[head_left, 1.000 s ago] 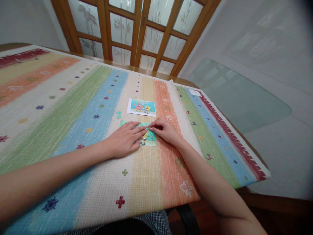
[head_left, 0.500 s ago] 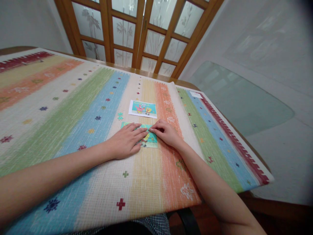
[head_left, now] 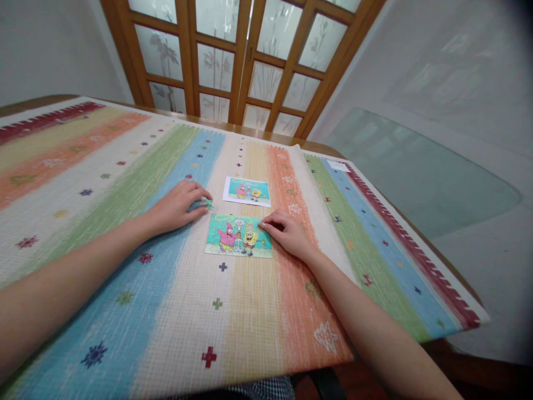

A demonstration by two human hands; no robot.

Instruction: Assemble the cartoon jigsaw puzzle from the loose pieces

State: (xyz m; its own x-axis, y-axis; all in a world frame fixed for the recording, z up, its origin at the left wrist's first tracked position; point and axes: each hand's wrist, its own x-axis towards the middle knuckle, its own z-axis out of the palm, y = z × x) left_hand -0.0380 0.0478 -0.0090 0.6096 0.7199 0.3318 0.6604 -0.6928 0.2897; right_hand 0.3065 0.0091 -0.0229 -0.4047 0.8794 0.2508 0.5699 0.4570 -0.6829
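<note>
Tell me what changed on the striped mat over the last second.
The left hand lifted off the cartoon puzzle and moved out to its left, fingers now on the loose teal piece beside the reference picture. The puzzle's picture is now uncovered. The right hand stayed at the puzzle's right edge, and the picture and striped mat lie as before.

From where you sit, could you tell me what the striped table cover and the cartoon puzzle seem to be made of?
Striped table cover: looks like woven fabric, matte, with a visible crosshatch weave. Cartoon puzzle: probably printed cardboard, thin and flat, slightly glossy; the piece seams are too small to tell.
</note>
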